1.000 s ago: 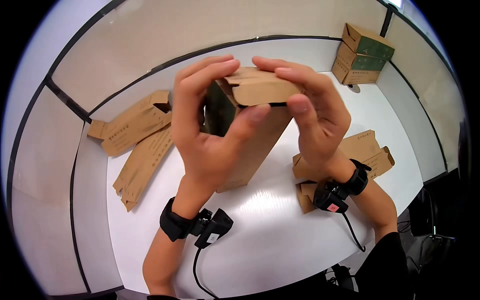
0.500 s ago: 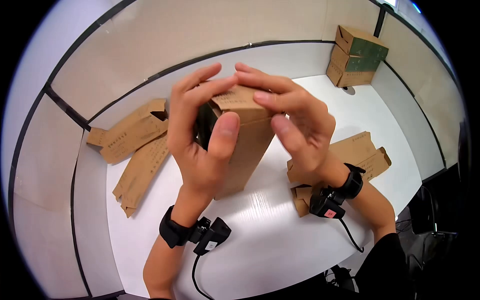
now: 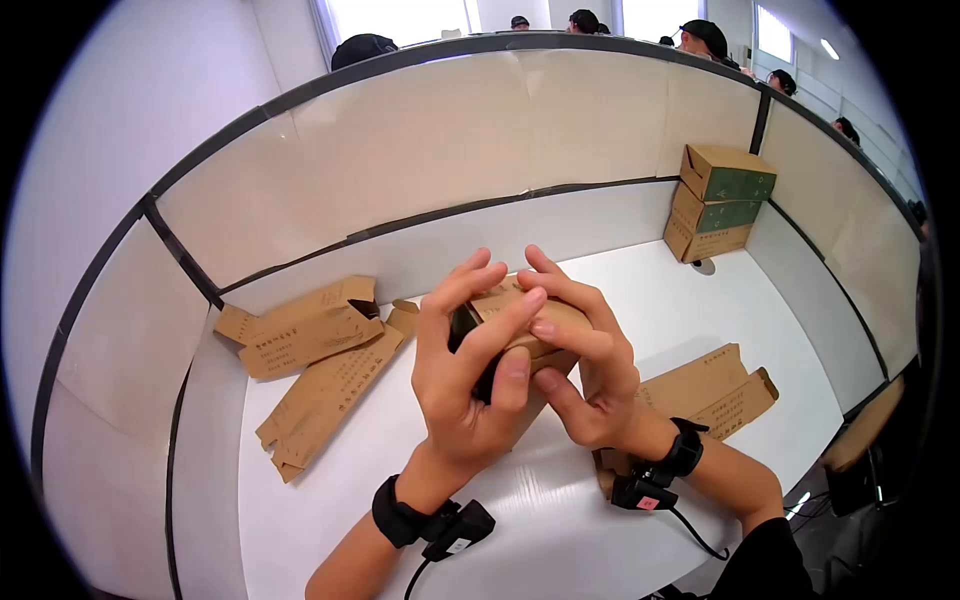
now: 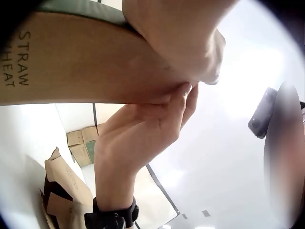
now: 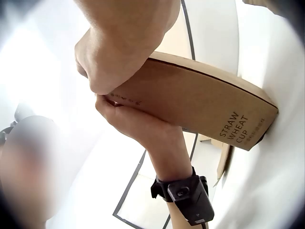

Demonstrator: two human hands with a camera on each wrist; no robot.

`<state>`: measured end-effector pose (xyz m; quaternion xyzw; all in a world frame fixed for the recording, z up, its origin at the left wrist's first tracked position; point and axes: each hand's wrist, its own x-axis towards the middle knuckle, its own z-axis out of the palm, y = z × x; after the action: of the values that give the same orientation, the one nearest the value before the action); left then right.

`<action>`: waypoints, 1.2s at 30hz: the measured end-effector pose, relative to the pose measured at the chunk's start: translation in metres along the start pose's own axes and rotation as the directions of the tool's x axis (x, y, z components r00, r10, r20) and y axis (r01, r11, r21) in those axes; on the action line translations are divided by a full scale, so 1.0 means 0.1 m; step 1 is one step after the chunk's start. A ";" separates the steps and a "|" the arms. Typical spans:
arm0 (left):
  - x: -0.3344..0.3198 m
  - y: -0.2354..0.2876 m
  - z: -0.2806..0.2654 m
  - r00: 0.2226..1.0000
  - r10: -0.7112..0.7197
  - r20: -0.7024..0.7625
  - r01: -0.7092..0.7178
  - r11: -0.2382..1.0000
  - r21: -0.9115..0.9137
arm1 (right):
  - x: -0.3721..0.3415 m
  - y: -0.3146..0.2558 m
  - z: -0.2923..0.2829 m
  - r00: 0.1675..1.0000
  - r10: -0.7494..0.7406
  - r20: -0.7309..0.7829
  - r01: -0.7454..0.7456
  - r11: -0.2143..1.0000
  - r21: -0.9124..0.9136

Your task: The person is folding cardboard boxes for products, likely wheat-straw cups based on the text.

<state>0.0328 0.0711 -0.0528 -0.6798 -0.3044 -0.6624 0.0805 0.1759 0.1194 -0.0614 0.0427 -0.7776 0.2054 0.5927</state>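
Observation:
A tall brown cardboard box stands between my two hands, its top end toward me in the head view. One brown side carries the print "STRAW WHEAT CUP"; a green side shows in the left wrist view. My left hand grips the box's left side, fingers bent over the top and thumb at the near upper edge. My right hand holds the right upper corner, with fingers on the lid and thumb just under its near edge. The lid lies folded over the top, partly covered by fingers.
Flattened cardboard boxes lie on the left of the white table, and more flattened boxes lie by my right forearm. A stack of folded-up boxes stands in the far right corner. Low partitions surround the table.
The lid's tongue, sticking out toward me a second ago, is now out of sight and the lid lies down. Fingers of both hands have come closer together over the top. The head view has tilted up.

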 end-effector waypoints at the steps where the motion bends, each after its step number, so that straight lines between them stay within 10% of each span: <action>1: -0.01 -0.01 0.00 1.000 0.011 -0.003 -0.011 1.000 0.002 | -0.01 0.01 0.01 1.000 0.001 -0.007 -0.001 1.000 0.005; 10: 0.04 -0.08 -0.12 0.996 -0.046 0.071 0.046 0.999 -0.008 | -0.10 0.11 0.12 0.997 0.043 -0.064 -0.045 0.999 -0.030; 13: 0.08 -0.10 -0.19 0.877 -0.384 -0.289 0.335 0.920 -0.204 | -0.19 0.09 0.13 0.944 0.328 0.027 -0.322 0.939 -0.120; 17: 0.29 -0.18 -0.52 0.521 -0.725 -0.450 0.446 0.681 -0.581 | 0.07 -0.01 -0.13 0.389 0.752 0.532 -0.810 0.554 -0.191; 19: 0.27 -0.28 -0.60 0.527 -0.720 -0.451 0.498 0.692 -0.523 | 0.16 0.00 -0.24 0.344 0.761 0.550 -0.854 0.496 -0.153; 23: 0.31 -0.31 -0.62 0.640 -0.587 -0.496 0.625 0.773 -0.109 | 0.22 0.11 -0.49 0.707 0.653 0.270 -0.594 0.756 -0.274; 27: 0.42 -0.12 -0.58 0.749 -0.481 -0.456 0.597 0.788 0.149 | 0.40 0.04 -0.77 0.854 0.509 0.105 -0.453 0.828 -0.331; 29: 0.41 -0.12 -0.59 0.891 -0.219 -0.397 0.386 0.826 0.410 | 0.47 -0.02 -0.83 0.903 0.430 0.000 -0.425 0.892 -0.153; 31: 0.43 -0.04 -0.60 0.977 0.033 -0.209 0.121 0.724 0.679 | 0.54 -0.06 -0.99 0.936 0.346 -0.067 -0.347 0.872 -0.346; 36: 0.41 0.17 -0.34 0.990 -0.036 0.134 0.001 0.969 0.247 | 0.56 -0.25 -0.79 0.932 0.361 -0.006 -0.358 0.920 -0.161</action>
<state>0.0097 0.0524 -0.0056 -0.7057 -0.3954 -0.5717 0.1368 0.2391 0.1358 0.0144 -0.1457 -0.7931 0.2474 0.5372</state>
